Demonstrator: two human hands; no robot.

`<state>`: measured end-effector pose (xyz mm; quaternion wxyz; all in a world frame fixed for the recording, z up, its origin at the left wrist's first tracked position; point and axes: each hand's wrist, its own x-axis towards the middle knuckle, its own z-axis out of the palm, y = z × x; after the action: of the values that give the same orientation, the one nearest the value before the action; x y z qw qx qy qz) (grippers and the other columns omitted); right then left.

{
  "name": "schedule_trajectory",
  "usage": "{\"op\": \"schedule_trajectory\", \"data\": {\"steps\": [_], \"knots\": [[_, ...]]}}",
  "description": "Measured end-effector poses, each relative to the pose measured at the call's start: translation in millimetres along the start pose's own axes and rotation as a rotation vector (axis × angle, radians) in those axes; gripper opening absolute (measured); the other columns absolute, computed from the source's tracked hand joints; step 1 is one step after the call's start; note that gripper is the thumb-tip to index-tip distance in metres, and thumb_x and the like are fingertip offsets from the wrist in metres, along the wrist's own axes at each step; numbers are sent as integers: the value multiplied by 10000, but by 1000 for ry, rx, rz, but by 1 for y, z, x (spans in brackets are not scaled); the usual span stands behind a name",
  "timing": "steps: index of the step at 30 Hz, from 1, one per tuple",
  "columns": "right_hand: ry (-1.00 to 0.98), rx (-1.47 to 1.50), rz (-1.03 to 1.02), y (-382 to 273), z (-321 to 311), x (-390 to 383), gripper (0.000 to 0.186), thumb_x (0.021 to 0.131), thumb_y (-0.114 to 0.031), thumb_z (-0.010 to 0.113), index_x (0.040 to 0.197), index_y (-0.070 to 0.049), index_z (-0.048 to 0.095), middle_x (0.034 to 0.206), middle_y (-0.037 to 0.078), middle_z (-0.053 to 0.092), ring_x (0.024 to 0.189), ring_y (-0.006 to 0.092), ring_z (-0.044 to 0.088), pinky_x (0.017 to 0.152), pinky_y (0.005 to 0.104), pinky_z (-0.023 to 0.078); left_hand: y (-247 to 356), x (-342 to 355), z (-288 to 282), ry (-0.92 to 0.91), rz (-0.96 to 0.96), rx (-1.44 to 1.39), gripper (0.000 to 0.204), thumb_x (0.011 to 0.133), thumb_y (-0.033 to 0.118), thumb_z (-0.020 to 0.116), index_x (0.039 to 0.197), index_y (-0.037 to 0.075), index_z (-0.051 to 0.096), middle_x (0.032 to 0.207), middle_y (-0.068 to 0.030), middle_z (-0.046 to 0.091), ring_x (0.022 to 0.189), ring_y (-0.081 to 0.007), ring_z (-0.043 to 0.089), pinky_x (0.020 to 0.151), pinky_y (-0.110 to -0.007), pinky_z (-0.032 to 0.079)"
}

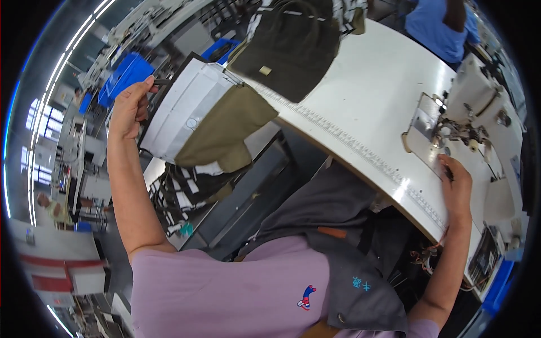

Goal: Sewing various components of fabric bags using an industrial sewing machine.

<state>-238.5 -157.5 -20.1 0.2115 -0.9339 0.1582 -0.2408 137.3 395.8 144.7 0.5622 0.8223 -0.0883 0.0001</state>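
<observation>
My left hand (131,110) is raised at the left, fingers closed on a short dark piece (162,82) at the edge of a dark-rimmed board. White sheets (183,96) lie on that board, and an olive-green cloth piece (231,127) partly covers them. On the right, my right hand (456,183) rests on the white table beside the sewing machine (476,93). Its fingers are curled around something small and dark (448,172), mostly hidden, close to the machine's plate (425,124).
Dark olive cloth pieces (287,48) are stacked at the table's far left. A printed ruler strip (349,135) follows the front edge of the white table (377,79). Striped cloth (189,188) lies below the board. A person in blue (437,28) sits beyond; blue bins (127,76) stand left.
</observation>
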Motion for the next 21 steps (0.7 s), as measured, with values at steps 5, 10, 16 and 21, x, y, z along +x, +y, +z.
{"op": "schedule_trajectory", "data": {"steps": [5,10,16,21], "knots": [[-50,-31,57,-2,3,4,294,926,55,609,1198,-18,693,1035,171,723,915,259,701,868,322,528,-56,-1,-35,165,-63,365,367,868,439,828,816,83,758,564,118,405,458,-16,261,459,-247,154],[-85,-46,153,1,2,0,267,992,2,575,1237,8,681,1132,193,729,1037,256,703,954,330,507,-109,16,-37,158,-205,120,364,933,429,770,913,67,735,590,106,382,452,-25,286,449,-232,198],[-101,-24,189,3,1,-2,264,1004,-13,576,1247,2,679,1135,173,731,1054,218,687,967,321,494,-173,45,-14,190,-350,-272,310,971,358,711,946,50,696,547,88,350,420,-48,276,446,-249,238],[-113,-38,174,6,2,0,256,1015,-28,573,1245,3,680,1133,160,731,1061,198,674,975,313,483,-192,41,14,58,-220,-63,327,917,312,751,686,94,673,530,73,415,447,-50,302,477,-274,235]]}}
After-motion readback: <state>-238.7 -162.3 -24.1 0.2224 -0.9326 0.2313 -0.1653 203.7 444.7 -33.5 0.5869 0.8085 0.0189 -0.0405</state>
